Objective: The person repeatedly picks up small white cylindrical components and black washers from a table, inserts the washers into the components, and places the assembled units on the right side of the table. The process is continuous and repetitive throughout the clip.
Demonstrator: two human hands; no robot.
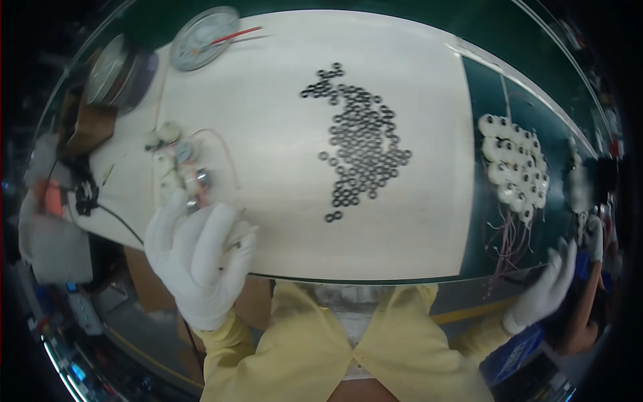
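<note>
My left hand [198, 258], in a white glove, is at the near left of the white work surface. Its fingers are curled round a small pale part [236, 242] with a dark tip, mostly hidden by the glove. Just beyond lie several small round motor-like parts [184, 151], cream and metallic, with thin pinkish wires. My right hand [550, 281], also gloved and slightly blurred, is off the near right edge, fingers stretched out and apart, nothing visible in them. Nearest to it are the pink wires [510, 242] of a cluster of white round parts with dark centres [512, 161].
Many small dark rings [365, 137] lie loose mid-table. A round dish [201, 40] with a red stick [234, 35] stands at the far left, near a round tub [120, 74]. A black cable [110, 211] crosses the left edge. At the far right shows another person's gloved hand [594, 238].
</note>
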